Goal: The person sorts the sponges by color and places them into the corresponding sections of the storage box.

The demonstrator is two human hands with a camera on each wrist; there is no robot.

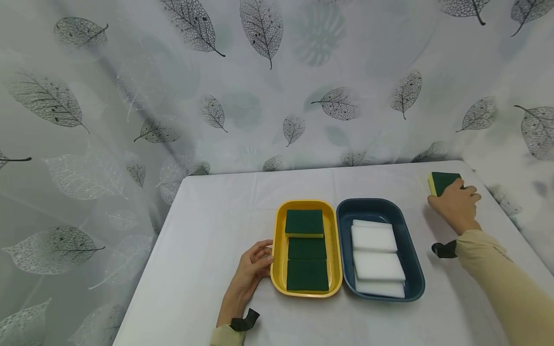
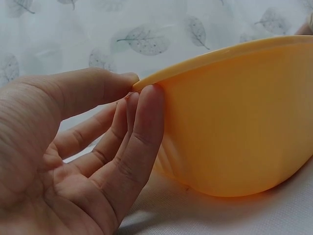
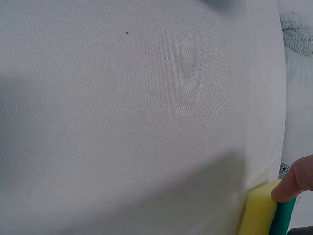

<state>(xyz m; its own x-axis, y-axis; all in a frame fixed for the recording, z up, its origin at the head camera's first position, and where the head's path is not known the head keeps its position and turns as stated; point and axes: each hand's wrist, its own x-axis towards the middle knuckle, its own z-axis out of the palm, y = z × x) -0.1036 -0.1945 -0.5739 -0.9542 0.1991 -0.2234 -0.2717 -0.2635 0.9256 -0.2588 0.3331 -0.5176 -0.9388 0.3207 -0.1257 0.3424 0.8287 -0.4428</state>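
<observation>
Near the table's far right corner, my right hand [image 1: 457,203] grips a green-and-yellow sponge [image 1: 443,179]. In the right wrist view only one fingertip [image 3: 297,180] shows, against the sponge [image 3: 260,209]. My left hand [image 1: 252,270] is at the left side of a yellow tray [image 1: 277,283]. Up close, the left hand [image 2: 93,142] has its thumb at the rim and its fingers against the outer wall of the tray [image 2: 234,122], pinching the edge. Inside that tray lie several green-topped sponges [image 1: 305,249], the far one raised on another.
Right beside the yellow tray stands a dark blue tray [image 1: 415,269] with several white sponge blocks [image 1: 379,265], partly overlapping. A white cloth covers the table [image 1: 207,216]. Behind it hangs a leaf-patterned curtain [image 1: 259,96]. Black straps [image 1: 245,321] are at both wrists.
</observation>
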